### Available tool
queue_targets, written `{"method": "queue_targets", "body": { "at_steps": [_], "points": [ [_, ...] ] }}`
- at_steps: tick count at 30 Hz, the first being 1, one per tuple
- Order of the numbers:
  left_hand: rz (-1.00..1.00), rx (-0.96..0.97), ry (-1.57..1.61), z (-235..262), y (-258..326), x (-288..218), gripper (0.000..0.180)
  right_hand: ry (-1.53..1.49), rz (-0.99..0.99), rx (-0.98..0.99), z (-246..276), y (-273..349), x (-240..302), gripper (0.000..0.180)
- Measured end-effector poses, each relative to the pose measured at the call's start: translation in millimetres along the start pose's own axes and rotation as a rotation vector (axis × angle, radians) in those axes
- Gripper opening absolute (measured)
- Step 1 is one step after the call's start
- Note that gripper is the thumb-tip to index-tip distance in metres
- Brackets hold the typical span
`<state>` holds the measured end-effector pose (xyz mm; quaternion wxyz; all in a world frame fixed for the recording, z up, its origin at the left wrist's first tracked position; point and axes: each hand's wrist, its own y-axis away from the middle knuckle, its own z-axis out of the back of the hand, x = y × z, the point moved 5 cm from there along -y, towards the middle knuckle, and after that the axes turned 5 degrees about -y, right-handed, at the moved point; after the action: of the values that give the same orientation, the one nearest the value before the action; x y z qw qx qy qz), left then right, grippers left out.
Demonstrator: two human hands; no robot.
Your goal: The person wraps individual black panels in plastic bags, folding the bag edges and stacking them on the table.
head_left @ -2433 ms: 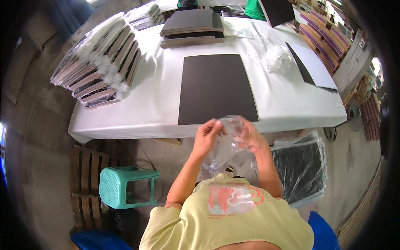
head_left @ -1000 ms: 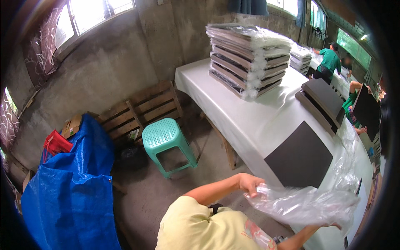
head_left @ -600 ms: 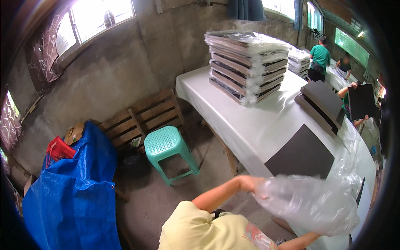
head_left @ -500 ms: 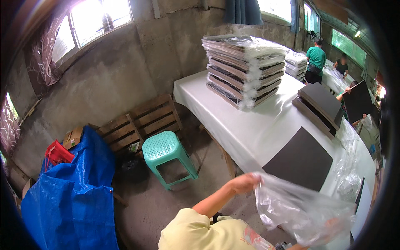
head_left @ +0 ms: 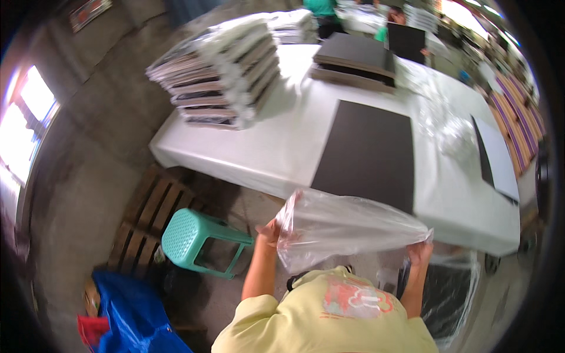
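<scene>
A large clear plastic bag is stretched between my two hands, just in front of the table's near edge. My left hand grips its left end, and some fingers appear through the film. At the opposite end, my right hand pinches a corner of the bag. Just beyond the bag, a flat dark board lies on the white-covered table; the film overlaps its near edge.
Wrapped boards are stacked at the far left, with bare dark boards farther right. Loose plastic film lies right of the flat board. A green stool stands left of me. Beyond the table, a person holds a dark panel.
My view has turned right. The bag, hanging slanted and blurred before, is now spread level between both hands. My right hand shows more plainly.
</scene>
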<state>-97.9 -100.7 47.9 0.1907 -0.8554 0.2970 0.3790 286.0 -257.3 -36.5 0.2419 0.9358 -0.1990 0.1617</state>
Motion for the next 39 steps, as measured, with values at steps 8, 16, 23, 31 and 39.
{"method": "queue_targets", "body": {
  "at_steps": [8, 16, 23, 31, 39],
  "points": [
    [0.251, -0.309, -0.485, 85, -25, 40, 0.043, 0.195, -0.194, 0.253, 28, 17, 2, 0.017],
    [0.031, -0.708, -1.636, 85, -95, 67, 0.052, 1.429, 0.701, -0.52, 14, -41, 5, 0.031],
    [0.02, -0.699, -1.562, 84, -112, 83, 0.05, 1.58, 0.863, -0.451, 16, -57, 3, 0.047],
    [-0.078, -0.676, -1.554, 88, -119, 71, 0.05, 1.724, 0.817, -0.499, -16, -63, -6, 0.045],
    [0.245, -0.326, -1.038, 74, -49, 41, 0.025, 1.491, 0.815, -0.355, 7, 25, 18, 0.028]
  ]
}}
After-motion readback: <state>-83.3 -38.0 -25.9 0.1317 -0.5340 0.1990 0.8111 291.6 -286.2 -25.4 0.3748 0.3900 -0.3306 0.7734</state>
